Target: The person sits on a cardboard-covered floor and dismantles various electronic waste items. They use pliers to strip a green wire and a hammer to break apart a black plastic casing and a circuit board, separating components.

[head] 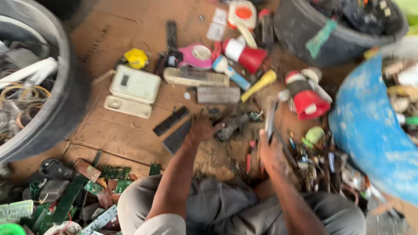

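The person sits on the floor (130,130), which is brown board here, and both hands work on a small dark broken device (230,126). The left hand (202,129) has its fingers curled and presses on the left end of this device, holding it down against the floor. The right hand (269,150) is closed around a hammer (270,117); the metal head of it stands just above this hand and just to the right of the device. The picture is blurred, so I cannot tell for sure if the hammer touches the device.

The device looks like hard plastic with loose pieces, probably light and brittle, with sharp edges where it is cracked. I think it is best to hold it by its flat sides, away from the broken part. The hammer is heavy at the head, so the grip low on the handle seems sensible.

Beyond the left hand lie a cream telephone (133,89) and a black strip (170,121). Beyond the right hand stand two red and white megaphones (305,98). Near the left elbow lie green circuit boards (115,174).
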